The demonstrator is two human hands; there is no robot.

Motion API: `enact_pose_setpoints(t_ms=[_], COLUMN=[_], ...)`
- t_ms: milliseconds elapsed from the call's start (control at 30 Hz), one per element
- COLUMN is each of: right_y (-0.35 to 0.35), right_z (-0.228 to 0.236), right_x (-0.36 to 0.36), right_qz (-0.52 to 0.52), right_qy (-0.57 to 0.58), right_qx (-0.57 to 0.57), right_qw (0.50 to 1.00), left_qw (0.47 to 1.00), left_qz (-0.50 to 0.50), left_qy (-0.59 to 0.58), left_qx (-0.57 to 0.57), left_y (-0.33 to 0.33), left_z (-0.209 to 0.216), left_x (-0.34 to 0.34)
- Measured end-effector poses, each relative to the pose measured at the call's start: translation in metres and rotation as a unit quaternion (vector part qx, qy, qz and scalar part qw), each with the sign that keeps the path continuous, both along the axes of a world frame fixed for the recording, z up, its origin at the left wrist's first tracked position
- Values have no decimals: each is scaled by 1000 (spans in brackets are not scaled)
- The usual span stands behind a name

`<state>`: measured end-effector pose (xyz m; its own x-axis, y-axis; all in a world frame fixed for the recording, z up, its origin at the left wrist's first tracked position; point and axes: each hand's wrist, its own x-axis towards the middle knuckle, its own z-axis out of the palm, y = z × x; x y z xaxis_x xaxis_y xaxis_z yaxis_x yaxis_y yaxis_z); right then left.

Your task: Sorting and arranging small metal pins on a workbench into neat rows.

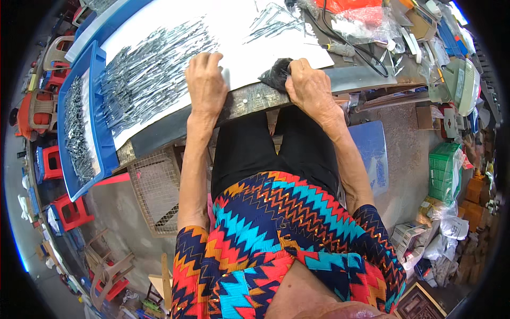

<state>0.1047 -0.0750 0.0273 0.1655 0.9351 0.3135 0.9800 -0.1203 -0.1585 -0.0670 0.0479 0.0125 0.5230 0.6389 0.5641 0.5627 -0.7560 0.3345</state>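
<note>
My right hand [309,89] is closed on a crumpled black cloth [275,76] at the table's front edge. To its left, my left hand [206,82] rests over the white sheet [241,66] with its fingers curled down; what they hold, if anything, is hidden. Beside the left hand lies a wide spread of thin, dark metal strips [154,72], mostly side by side. A smaller loose group of similar strips [273,24] lies farther back on the sheet.
At the left end of the table, a blue tray [101,106] holds small dark metal pieces [78,133]. Black cables [366,53], plastic bags [366,24] and tools clutter the right end. Red stools [71,212] and a green crate [443,173] stand on the floor.
</note>
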Motion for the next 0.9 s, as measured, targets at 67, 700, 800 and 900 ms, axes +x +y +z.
enact_pose_setpoints(t_ms=[67,700,800,900], right_y=[0,-6,-7,-7], right_z=[3,-5,-3,4], right_x=[-1,8,10,11], right_qz=[0,19,26,2], right_qy=[9,160,267,302], right_qx=[1,78,101,79], right_qw=[1000,984,958,950], left_qw=[999,995,992,991], left_qz=[-38,6,11,4], left_qy=[-16,100,121,130], left_qx=[17,23,34,28], left_y=[1,26,22,19], left_z=[3,-20,-20,-17], left_x=[23,106,99,90])
